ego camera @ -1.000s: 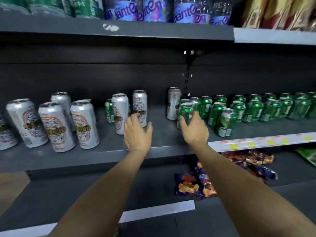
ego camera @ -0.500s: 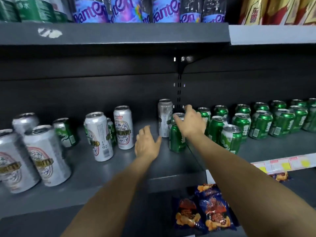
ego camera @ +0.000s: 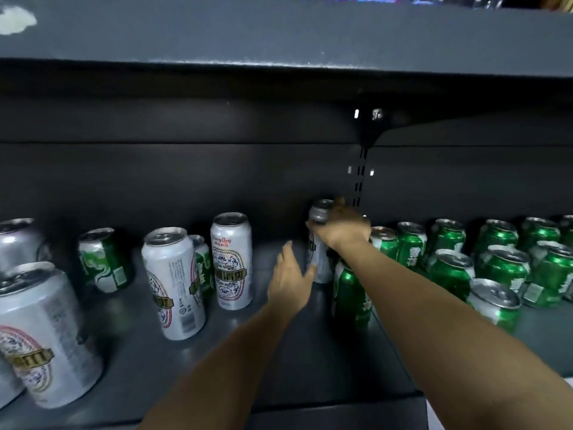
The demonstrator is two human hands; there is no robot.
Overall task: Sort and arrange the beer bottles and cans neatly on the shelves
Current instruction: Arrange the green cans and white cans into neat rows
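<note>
Though blurred, right hand (ego camera: 342,225) clamped over top of tall silver aluminium can (ego camera: 319,243), lower body half-hidden, left hand (ego camera: 290,282) open, empty, fingertips near its base.

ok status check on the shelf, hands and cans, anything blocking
Right hand clamped on top of tall silver can at shelf back. Left hand open beside it, holding nothing. Green can stands right under the right forearm.
</note>
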